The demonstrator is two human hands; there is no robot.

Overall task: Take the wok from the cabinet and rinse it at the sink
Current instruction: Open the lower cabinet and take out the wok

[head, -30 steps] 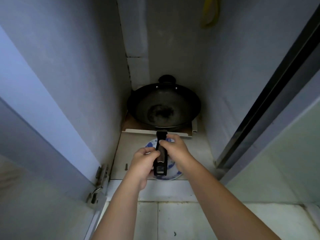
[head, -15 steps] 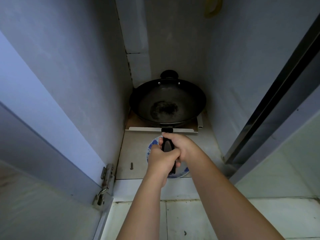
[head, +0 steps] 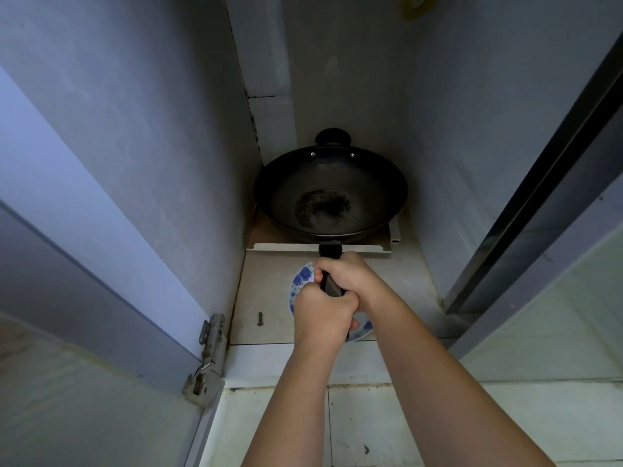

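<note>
Inside, left hand (head: 323,315) and right hand (head: 347,274) gripping wok (head: 330,193) handle, blue-patterned plate (head: 301,279) beneath, cabinet walls (head: 151,129) close.

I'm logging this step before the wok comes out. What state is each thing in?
wok: upright, inside the cabinet, dark patch at its bottom.
wok handle: gripped by both hands.
left hand: gripping the handle's near end.
right hand: gripping the handle nearer the wok.
plate: flat on the cabinet floor, below the hands.
cabinet door: open.

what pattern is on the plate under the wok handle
The plate is white with blue patterning, seen in the head view.
</note>
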